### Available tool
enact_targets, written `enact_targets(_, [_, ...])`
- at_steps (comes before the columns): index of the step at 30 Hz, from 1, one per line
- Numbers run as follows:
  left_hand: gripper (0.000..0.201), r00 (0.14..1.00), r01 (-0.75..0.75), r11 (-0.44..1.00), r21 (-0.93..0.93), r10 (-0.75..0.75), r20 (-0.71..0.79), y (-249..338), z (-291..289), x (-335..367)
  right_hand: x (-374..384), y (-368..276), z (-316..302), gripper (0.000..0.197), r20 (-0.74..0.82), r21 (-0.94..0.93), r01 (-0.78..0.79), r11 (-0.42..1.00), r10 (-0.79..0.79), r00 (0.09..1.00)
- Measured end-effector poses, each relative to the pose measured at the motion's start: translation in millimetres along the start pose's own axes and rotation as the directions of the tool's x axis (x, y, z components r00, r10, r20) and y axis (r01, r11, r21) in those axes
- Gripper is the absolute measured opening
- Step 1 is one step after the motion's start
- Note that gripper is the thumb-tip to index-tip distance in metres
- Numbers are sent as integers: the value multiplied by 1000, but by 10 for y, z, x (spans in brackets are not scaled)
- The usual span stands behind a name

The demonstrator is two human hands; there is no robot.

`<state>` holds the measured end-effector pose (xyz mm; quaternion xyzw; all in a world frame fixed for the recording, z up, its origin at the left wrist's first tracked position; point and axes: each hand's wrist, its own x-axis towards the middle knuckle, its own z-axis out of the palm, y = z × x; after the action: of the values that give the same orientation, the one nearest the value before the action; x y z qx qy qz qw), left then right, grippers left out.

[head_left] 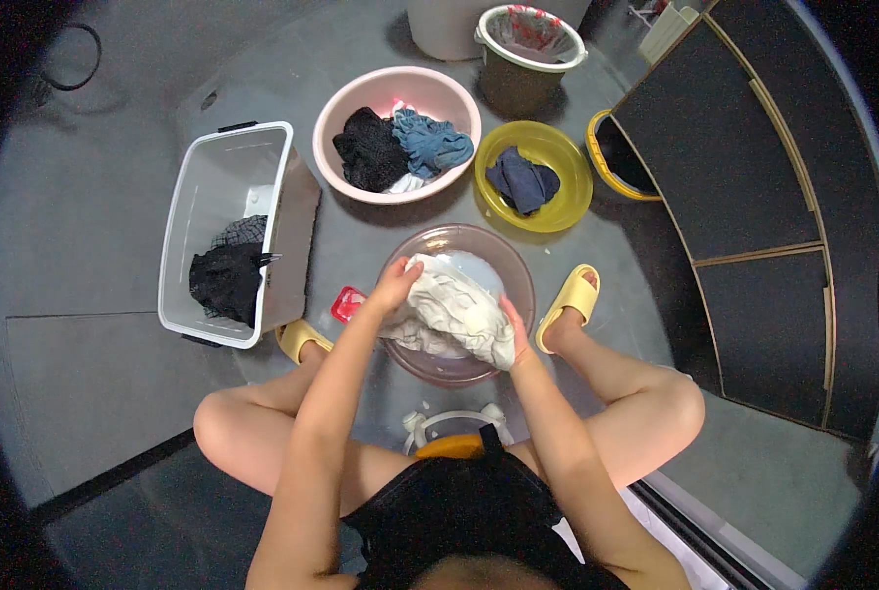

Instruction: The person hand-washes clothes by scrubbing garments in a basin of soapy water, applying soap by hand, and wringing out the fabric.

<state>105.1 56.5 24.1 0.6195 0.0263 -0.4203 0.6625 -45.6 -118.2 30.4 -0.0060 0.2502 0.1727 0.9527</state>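
Note:
A wet-looking white garment (456,310) is stretched between my two hands. My left hand (396,285) closes on its upper left edge, and my right hand (515,332) grips its right end. Beneath it stands a translucent brownish basin (518,258) holding cloudy, whitish water. The lower left part of the cloth hangs down into the basin; whether it touches the water I cannot tell. Beside the basin, below my left forearm, lies a small red object (348,304) with a pale centre.
A pink basin (326,138) holds black, blue and white clothes. Right of it, a yellow-green basin (579,187) holds a dark blue cloth. At left, a white-rimmed bin (289,157) contains dark clothes. A lined bucket (523,84) stands at the back, and a dark cabinet (744,147) at right.

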Motion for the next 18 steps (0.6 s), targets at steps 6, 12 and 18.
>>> enact_targets(6, [36,960,-278,960,41,279,-35,-180,717,-625,324,195,-108,43,17,-18,73,997,-72,997])
enact_targets(12, [59,635,-353,135,926,762,131,-97,805,-1040,160,618,187,43,94,-43,176,983,-171,981])
enact_targets(18, [53,768,-476,720,505,620,-160,-354,1090,-895,-40,511,534,43,105,-182,123,976,-105,989])
